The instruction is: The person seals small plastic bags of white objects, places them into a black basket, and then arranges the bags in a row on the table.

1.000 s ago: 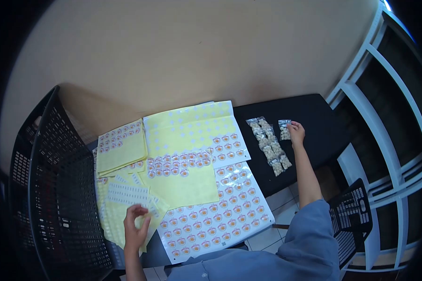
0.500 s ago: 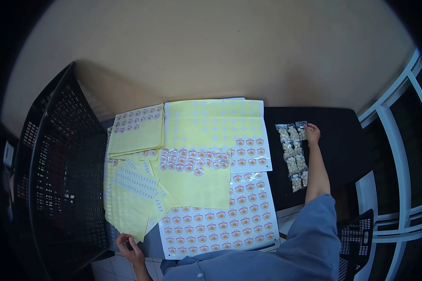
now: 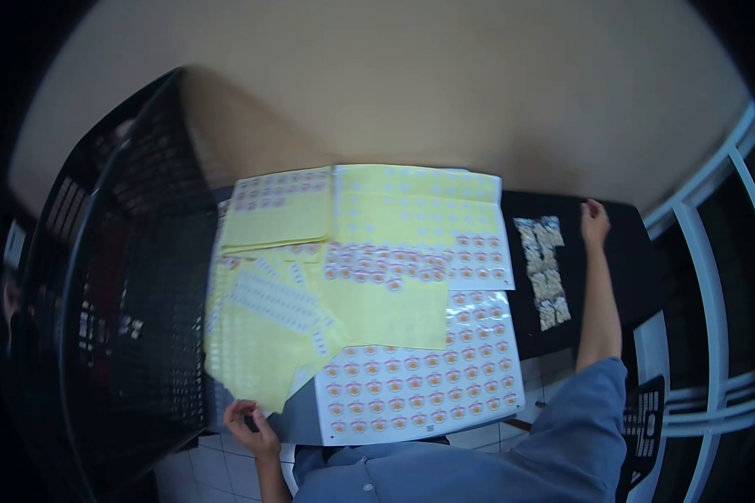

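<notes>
Two columns of small clear bags [image 3: 547, 272] with pale, lumpy pieces inside lie on the black table surface. To the right of the top bags is my right hand [image 3: 596, 225], apart from them, with its fingers loosely bent and nothing visible in them. My left hand [image 3: 253, 429] rests by the table's front edge, near the lower tip of a yellow backing sheet [image 3: 260, 369]. Its fingers are curled but apart, and it holds nothing. White sticker sheets [image 3: 419, 390] printed with round pink-and-orange labels cover the middle, partly under yellow sheets.
A tall black mesh crate [image 3: 143, 251] stands on the left. A folded yellow stack [image 3: 281, 222] with round stickers lies at the back left. Behind the table [image 3: 524, 339] rises a beige wall [image 3: 411, 84]. White metal rails [image 3: 705, 277] and another black basket [image 3: 643, 419] are on the right.
My right hand has left the top right bag and moved off to the right. The bag stays in its column. The whole view has shifted; my left hand stays near the front edge.
</notes>
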Action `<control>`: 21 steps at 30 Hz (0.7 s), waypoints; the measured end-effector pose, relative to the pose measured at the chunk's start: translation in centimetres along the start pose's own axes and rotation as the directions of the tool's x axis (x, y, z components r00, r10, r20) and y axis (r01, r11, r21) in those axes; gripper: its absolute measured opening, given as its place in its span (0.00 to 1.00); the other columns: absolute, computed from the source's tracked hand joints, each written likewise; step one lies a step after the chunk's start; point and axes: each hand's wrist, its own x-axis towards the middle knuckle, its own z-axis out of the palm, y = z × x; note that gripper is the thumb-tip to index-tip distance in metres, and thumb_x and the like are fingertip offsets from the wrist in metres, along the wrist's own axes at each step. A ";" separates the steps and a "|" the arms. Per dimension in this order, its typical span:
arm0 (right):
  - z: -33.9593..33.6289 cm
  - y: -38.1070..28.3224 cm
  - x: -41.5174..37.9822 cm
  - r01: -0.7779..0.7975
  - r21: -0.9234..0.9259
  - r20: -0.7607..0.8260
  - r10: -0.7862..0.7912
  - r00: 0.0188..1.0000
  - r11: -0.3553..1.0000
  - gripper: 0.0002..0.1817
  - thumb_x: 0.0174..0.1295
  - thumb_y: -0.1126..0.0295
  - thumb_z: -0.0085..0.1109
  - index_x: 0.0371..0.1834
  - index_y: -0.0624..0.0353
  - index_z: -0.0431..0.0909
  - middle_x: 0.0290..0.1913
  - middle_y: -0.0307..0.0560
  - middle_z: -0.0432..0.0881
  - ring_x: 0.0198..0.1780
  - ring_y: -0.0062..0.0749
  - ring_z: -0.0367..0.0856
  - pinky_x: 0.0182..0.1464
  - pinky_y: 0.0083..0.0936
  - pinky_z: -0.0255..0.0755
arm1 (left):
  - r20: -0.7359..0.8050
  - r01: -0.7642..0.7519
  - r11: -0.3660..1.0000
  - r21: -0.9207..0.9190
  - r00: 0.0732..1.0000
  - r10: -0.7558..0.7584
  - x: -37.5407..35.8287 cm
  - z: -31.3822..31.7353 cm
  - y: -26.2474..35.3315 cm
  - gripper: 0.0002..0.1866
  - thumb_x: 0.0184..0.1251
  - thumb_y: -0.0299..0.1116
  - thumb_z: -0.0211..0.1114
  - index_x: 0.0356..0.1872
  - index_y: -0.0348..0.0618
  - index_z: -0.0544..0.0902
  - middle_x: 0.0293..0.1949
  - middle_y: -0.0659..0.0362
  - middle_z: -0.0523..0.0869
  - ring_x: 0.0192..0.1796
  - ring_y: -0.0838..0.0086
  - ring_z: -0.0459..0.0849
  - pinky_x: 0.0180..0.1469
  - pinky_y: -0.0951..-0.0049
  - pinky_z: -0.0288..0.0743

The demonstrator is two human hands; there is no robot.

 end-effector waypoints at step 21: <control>-20.6 -76.4 -37.0 0.767 0.601 0.339 -0.798 -0.499 -0.224 0.17 0.55 0.68 0.52 0.45 0.67 0.69 0.34 0.49 0.77 0.36 0.31 0.77 0.43 0.23 0.72 | 0.257 0.146 0.972 -0.186 0.962 -0.096 -2.2 -19.1 -7.9 0.15 0.49 0.29 0.62 0.38 0.35 0.73 0.35 0.49 0.78 0.37 0.63 0.77 0.39 0.72 0.70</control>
